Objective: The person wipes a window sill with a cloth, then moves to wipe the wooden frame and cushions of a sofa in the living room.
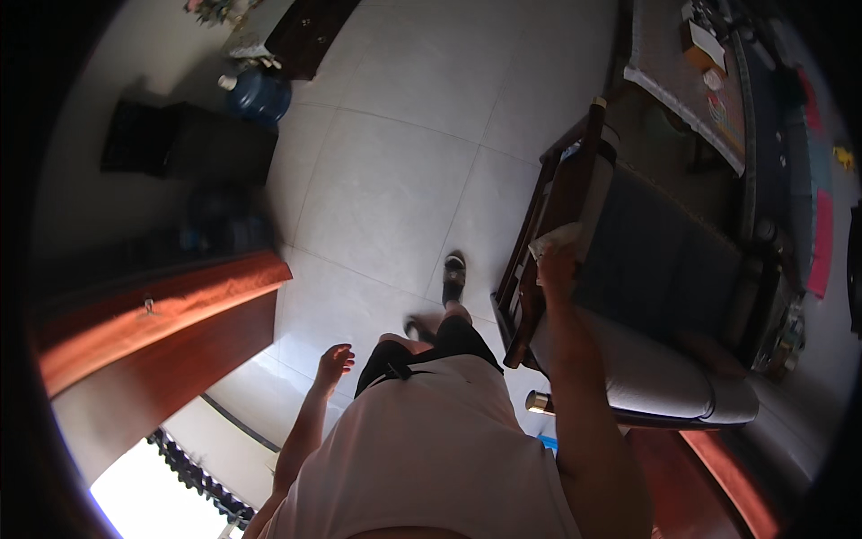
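My right hand reaches out over the dark wooden armrest of a cushioned sofa. Its fingers are closed on a pale cloth or tissue, partly hidden under the hand; whether the cloth touches the wood is hard to tell. Beside the hand lies the dark grey seat cushion, with a lighter grey bolster-like cushion nearer to me. Low at my left side, my left hand hangs in the air with nothing in it, its fingers loosely curled and apart.
Pale floor tiles stretch ahead between furniture. To the left are a reddish wooden door, a black box-like object and a blue water jug. A cloth-covered table with a tissue box stands beyond the sofa.
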A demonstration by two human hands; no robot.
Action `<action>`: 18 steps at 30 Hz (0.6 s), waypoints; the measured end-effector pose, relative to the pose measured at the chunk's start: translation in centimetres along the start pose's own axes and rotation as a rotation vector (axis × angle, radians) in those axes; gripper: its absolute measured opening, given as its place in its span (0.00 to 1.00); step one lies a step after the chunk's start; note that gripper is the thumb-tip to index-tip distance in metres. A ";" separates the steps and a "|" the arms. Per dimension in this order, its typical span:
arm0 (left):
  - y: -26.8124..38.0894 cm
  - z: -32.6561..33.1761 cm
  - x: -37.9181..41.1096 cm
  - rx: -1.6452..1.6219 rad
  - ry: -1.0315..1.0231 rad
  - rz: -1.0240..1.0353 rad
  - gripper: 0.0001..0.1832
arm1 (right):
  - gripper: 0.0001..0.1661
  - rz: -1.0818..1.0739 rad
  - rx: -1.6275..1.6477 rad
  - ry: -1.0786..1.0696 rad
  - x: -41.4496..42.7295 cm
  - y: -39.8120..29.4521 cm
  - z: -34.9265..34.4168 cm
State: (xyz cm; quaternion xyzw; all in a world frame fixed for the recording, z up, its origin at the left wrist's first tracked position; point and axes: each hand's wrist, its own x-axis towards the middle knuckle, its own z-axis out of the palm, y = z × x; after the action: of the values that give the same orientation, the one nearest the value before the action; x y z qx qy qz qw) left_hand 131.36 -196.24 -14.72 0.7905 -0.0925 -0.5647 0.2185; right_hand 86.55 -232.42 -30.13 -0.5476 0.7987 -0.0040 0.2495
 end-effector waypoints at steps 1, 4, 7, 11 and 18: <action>1.1 0.0 0.5 0.060 -0.044 -0.009 0.20 | 0.44 0.091 -0.012 0.033 -1.9 -2.8 -1.4; 5.8 0.1 2.8 0.118 -0.122 -0.021 0.17 | 0.47 0.170 -0.098 0.106 -1.8 -3.3 -0.9; 7.7 -1.1 5.2 0.183 -0.160 -0.042 0.18 | 0.47 0.137 -0.331 0.166 -1.9 -3.6 -1.3; 10.2 -2.8 8.2 0.280 -0.177 -0.048 0.19 | 0.50 0.162 -0.119 0.105 -2.6 -5.1 -2.4; 13.5 -8.3 14.6 0.279 -0.245 -0.030 0.18 | 0.50 0.125 -0.064 0.392 -3.6 -4.8 1.4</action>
State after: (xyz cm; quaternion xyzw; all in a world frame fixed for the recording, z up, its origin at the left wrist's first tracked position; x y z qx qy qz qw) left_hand 145.52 -211.95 -18.82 0.7399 -0.1837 -0.6415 0.0855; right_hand 92.30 -230.84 -28.63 -0.4935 0.8640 -0.0698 0.0714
